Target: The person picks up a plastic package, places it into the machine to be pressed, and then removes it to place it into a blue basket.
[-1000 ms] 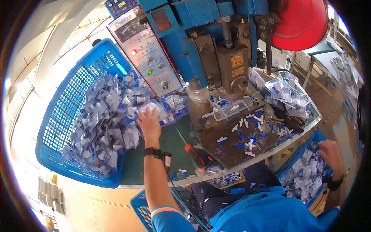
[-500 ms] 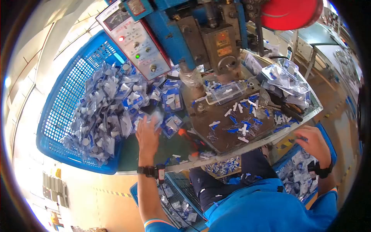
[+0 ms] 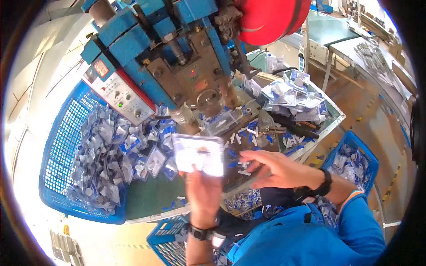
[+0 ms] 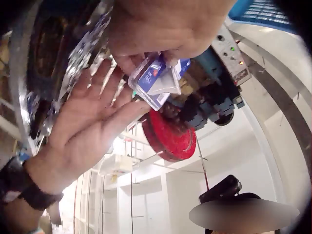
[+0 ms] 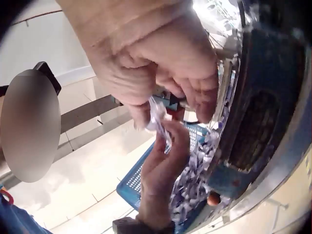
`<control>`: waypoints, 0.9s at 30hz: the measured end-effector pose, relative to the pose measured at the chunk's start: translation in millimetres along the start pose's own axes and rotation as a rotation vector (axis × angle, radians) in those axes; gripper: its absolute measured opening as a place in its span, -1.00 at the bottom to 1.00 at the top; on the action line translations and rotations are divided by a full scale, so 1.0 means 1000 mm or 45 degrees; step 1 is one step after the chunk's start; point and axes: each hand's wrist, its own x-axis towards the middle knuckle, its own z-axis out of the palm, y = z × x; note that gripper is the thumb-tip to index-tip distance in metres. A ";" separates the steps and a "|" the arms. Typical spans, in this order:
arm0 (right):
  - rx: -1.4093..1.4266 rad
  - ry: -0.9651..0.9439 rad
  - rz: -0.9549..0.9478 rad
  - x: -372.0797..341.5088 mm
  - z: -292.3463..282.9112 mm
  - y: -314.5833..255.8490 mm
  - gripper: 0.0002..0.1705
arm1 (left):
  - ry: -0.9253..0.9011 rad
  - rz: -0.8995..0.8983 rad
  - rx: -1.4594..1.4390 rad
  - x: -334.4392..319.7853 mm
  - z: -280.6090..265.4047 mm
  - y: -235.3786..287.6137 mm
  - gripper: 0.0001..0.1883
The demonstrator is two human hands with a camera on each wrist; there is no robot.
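Observation:
The left hand pinches a clear plastic pack by its lower edge, above the front of the press table. In the left wrist view the pack shows a blue and white card under a clear shell, gripped by the left hand. To the right of the pack, the right hand is held with its fingers extended and apart. The right wrist view has the right hand with its thumb beside the pack; whether it touches cannot be told. The left hand holds the pack from below.
A blue basket heaped with packs stands at the left. The blue press rises behind the hands, its plate scattered with small white and blue pieces. More packs are piled right of it. Another blue basket sits at the lower right.
The left hand has lifted a pack from beside the heap and carried it right, towards the body. The right hand has come in from the right, close to the pack. The head view has shifted.

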 end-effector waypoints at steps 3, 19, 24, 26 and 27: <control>0.167 0.230 -0.073 0.012 0.016 -0.003 -0.37 | -0.189 -0.227 -0.030 -0.008 0.025 -0.036 -0.50; -1.418 0.455 -0.574 0.042 -0.006 0.019 -0.51 | -0.448 0.897 2.107 0.018 0.008 -0.027 -0.51; -1.352 0.515 -0.648 0.040 -0.006 0.016 -0.56 | -0.430 0.987 2.389 0.019 0.018 -0.012 -0.58; -1.283 0.527 -0.692 0.039 -0.008 0.014 -0.58 | -0.440 1.048 2.380 0.018 0.020 -0.008 -0.63; -1.243 0.533 -0.703 0.039 -0.009 0.013 -0.59 | -0.480 1.049 2.348 0.020 0.015 -0.007 -0.62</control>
